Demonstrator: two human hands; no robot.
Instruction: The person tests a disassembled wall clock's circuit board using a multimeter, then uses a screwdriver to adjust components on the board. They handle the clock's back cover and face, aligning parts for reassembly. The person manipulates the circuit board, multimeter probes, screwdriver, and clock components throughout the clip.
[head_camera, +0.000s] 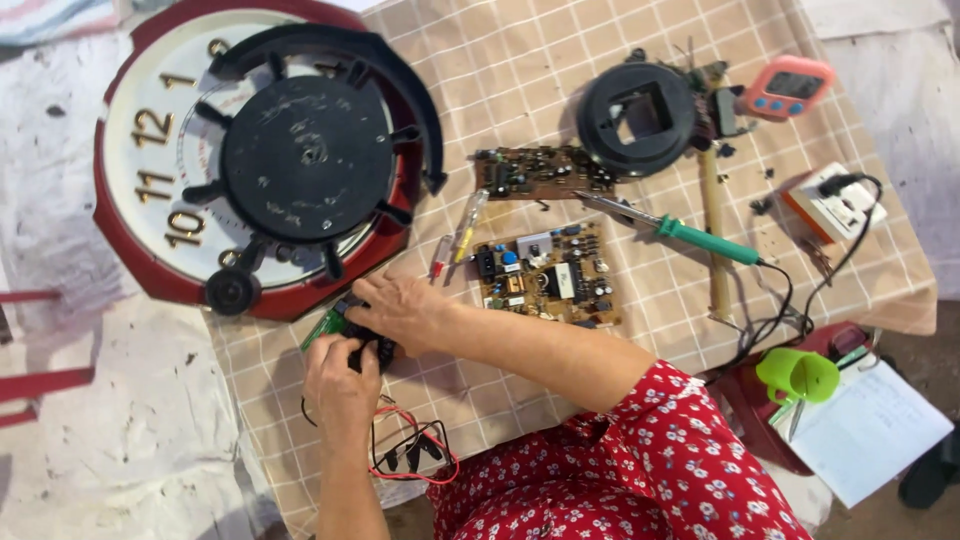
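My left hand (338, 378) and my right hand (400, 308) meet over a small black part with a green circuit board (326, 325) at the near left of the checked cloth. Both hands grip it, and most of it is hidden under my fingers. Red and black wires with clips (415, 452) trail from it toward me. Just beyond my hands lies a large red clock (150, 150) with a black round mechanism (305, 158) resting on its white face.
Two circuit boards lie mid-table, one tan (548, 272), one brown (535, 172). A green-handled soldering iron (690, 235), a small screwdriver (468, 225), a black ring housing (638, 118), a pink timer (790, 88), a power strip (835, 200) and a green funnel (797, 375) sit to the right.
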